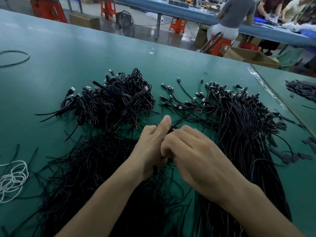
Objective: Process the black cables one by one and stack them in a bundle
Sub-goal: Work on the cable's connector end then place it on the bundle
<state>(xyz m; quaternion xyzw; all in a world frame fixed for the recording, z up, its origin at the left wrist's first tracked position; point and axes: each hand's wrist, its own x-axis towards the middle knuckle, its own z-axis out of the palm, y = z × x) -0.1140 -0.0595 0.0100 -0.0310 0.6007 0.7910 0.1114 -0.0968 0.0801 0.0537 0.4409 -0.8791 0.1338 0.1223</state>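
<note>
A person stands at a wide green worktop [68, 53] covered in thin black cables, both hands meeting at its middle. The left hand [150, 146] is closed round a black cable [173, 127], thumb straight and pointing up. The right hand [193, 151] presses close against it, fingers curled inward onto the same cable. Their tips are hidden, so the exact pinch cannot be seen. Only a short loop of the cable shows above the knuckles, and a strand runs from it toward the loose cables [239, 120] that fan out on the right, small USB plugs [195, 99] at their far ends. Behind the hands to the left is the heap of coiled cables [118, 98], each folded into tight loops. More straight strands [95, 168] lie under and beside the forearms, and a tangle of white cord [12, 178] lies at the left edge. The cable looks very light, limp and slightly springy, so loops would likely open again unless held firmly. Its smooth jacket may slip through a slack grip. The best hold is probably near the folded middle, not the plug or the bare wire ends, which look easier to damage.
</note>
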